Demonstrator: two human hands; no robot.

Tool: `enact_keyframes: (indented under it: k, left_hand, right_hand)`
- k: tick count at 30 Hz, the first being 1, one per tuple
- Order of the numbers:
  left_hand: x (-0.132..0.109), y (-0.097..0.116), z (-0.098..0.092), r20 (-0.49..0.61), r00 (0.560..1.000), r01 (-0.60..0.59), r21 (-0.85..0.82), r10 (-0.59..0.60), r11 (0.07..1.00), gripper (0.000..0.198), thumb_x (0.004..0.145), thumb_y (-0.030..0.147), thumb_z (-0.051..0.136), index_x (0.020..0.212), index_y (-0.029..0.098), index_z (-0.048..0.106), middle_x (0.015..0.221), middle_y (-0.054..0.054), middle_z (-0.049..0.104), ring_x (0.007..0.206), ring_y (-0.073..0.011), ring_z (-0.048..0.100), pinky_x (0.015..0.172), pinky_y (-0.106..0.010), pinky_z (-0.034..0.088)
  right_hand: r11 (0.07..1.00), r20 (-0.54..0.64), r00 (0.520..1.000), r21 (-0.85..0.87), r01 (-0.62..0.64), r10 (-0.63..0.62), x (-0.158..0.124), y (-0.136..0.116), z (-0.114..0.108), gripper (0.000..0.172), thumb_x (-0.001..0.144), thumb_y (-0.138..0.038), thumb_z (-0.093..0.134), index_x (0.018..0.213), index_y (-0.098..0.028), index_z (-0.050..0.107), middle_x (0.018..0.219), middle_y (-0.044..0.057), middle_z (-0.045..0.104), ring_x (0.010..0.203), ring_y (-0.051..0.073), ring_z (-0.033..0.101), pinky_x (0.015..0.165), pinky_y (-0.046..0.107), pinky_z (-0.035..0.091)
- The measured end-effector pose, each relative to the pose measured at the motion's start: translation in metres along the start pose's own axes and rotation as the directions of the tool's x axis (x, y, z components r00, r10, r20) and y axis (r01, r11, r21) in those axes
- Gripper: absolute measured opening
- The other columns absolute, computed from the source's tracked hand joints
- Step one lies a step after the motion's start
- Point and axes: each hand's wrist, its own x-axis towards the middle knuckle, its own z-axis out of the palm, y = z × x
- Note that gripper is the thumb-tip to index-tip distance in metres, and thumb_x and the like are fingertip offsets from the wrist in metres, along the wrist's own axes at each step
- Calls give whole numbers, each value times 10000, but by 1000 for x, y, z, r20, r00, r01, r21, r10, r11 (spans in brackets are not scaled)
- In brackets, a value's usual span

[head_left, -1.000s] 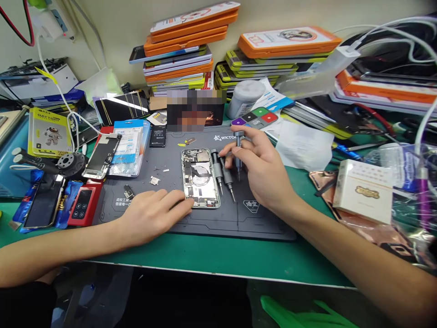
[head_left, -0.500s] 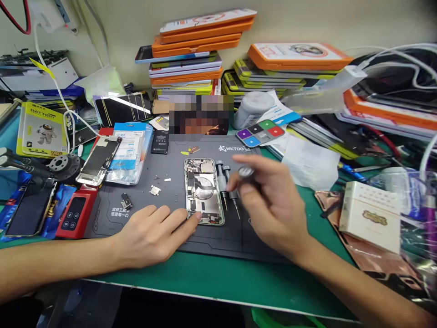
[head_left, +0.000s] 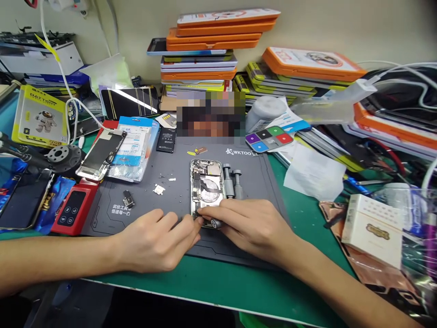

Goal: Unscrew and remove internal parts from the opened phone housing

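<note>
An opened phone (head_left: pixel 209 182), its inner parts exposed, lies on the dark work mat (head_left: pixel 136 243). My left hand (head_left: pixel 160 239) has its fingers curled in and pressed against the phone's lower left corner; the thumb is mostly hidden. Over the phone's lower end, my right hand (head_left: pixel 252 223) is closed around a screwdriver (head_left: pixel 215 223). Only the round cap of that screwdriver shows; its shaft and tip are hidden by the fingers. Two grey screwdrivers (head_left: pixel 228 180) lie just right of the phone, their lower parts covered by my right hand.
Left of the phone are a small metal bracket (head_left: pixel 159 189), a dark camera-like part (head_left: pixel 128 199) and tiny pieces. A battery (head_left: pixel 166 139), a detached screen (head_left: pixel 102 152) and a red device (head_left: pixel 75 207) lie further out. Orange cases (head_left: pixel 213 41) are stacked behind; a white box (head_left: pixel 373 230) is at right.
My right hand has come down and left with the screwdriver, from above the mat to the phone's lower end. My left fingers have drawn in at its corner. The view has shifted slightly.
</note>
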Motion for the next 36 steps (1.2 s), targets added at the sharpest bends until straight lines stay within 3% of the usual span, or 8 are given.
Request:
enact_keyframes:
  k: [12, 17, 26, 36]
  left_hand:
    - [1, -1, 1, 5, 999, 43, -41, -43, 998, 184, 968, 269, 706, 1063, 132, 784, 939, 4, 756, 589, -133, 540, 438, -318, 359]
    - [1, -1, 1, 1, 999, 44, -64, -44, 997, 178, 971, 262, 702, 1054, 126, 781, 916, 4, 747, 591, -126, 534, 439, -317, 356]
    - [0, -1, 5, -24, 999, 40, -66, -42, 997, 173, 972, 264, 702, 1031, 116, 770, 926, -9, 740, 603, -125, 532, 458, -323, 348]
    - [-1, -2, 6, -8, 999, 35, -80, -35, 996, 143, 980, 253, 686, 987, 124, 748, 935, -15, 716, 626, -119, 520, 485, -326, 322]
  right_hand:
    - [999, 77, 996, 13, -47, 46, 0, -3, -2, 231, 944, -56, 505, 1065, -174, 663, 814, 6, 720, 642, 152, 648, 580, 292, 418]
    - [999, 19, 999, -2, -49, 50, -2, -3, -1, 285, 937, -53, 534, 1178, -157, 645, 920, 23, 766, 723, 154, 706, 629, 279, 468]
    - [999, 59, 997, -16, -46, 47, 2, -5, -2, 202, 958, -92, 525, 1076, -168, 669, 800, 9, 717, 636, 153, 651, 576, 295, 424]
    - [999, 35, 998, -20, -43, 44, 2, -6, -2, 187, 954, -91, 537, 1060, -161, 674, 810, 21, 743, 646, 145, 670, 577, 285, 439]
